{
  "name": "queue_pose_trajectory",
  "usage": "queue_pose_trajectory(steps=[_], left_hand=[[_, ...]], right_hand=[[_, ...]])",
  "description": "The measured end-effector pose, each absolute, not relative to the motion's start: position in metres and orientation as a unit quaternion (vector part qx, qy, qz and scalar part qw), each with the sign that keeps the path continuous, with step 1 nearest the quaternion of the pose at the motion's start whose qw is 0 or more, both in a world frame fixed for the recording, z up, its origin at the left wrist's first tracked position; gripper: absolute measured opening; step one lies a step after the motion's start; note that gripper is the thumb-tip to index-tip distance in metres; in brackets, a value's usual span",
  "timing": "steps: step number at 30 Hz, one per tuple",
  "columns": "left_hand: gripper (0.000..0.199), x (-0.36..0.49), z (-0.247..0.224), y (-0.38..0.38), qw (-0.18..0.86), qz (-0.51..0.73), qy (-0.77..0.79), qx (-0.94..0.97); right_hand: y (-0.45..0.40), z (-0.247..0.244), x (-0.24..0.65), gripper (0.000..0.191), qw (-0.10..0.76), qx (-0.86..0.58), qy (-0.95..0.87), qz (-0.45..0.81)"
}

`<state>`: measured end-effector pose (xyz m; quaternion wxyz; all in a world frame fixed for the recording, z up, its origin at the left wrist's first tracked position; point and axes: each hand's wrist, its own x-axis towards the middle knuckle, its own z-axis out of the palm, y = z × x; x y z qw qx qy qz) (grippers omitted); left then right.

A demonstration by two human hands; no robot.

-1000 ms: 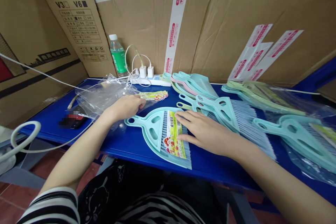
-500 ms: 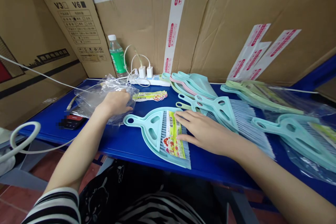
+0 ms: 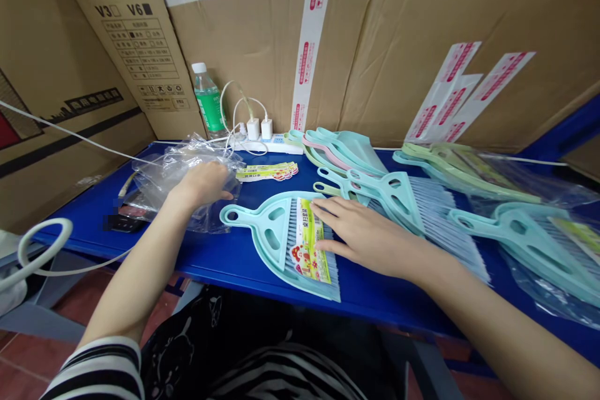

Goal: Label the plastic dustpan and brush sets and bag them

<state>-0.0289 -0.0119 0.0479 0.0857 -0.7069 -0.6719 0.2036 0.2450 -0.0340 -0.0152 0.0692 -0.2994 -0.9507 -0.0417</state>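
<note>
My left hand [image 3: 205, 184] is over a pile of clear plastic bags [image 3: 162, 181] at the left of the table. Its fingers curl down into the film, closed on a bag, with the thumb sticking out; the fingertips are hidden. My right hand [image 3: 363, 231] lies with fingers stretched out on the edge of a yellow-green label card [image 3: 307, 237]. Under that card, a small light-blue brush [image 3: 291, 244] rests in a matching dustpan [image 3: 262, 250], handles together pointing left.
Several loose label cards [image 3: 269, 171] lie behind the dustpan. More brushes [image 3: 389, 197] and dustpans [image 3: 359, 150] are stacked to the right, with bagged sets [image 3: 529, 237] beyond. A power strip [image 3: 285, 145], a bottle [image 3: 209, 103] and a phone-like black device [image 3: 122, 222] are also on the table.
My left hand has shifted slightly left, and the plastic film has crumpled and moved around it, covering more of the black device. My right hand and the dustpan have stayed put.
</note>
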Motion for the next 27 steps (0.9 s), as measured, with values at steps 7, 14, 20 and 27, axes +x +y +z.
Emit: queue_pose_trajectory(steps=[7,14,20,27], left_hand=[[0.027,-0.0377,0.0463,-0.0088,0.087,0.196,-0.667,-0.713],[0.006,-0.0382,0.0487,-0.0118,-0.041,0.173,-0.642,-0.746],[0.026,-0.0394,0.0507,-0.0136,-0.117,0.098,-0.597,-0.788],[0.026,-0.0344,0.0551,-0.0163,-0.144,0.052,-0.532,-0.833]], right_hand=[[-0.0344,-0.0131,0.2448,0.055,0.066,-0.305,-0.949,-0.044],[-0.0348,-0.0136,0.2447,0.056,0.067,-0.303,-0.95,-0.036],[-0.0344,-0.0151,0.245,0.053,0.072,-0.302,-0.95,-0.041],[-0.0339,-0.0148,0.2453,0.055,0.062,-0.307,-0.949,-0.041]])
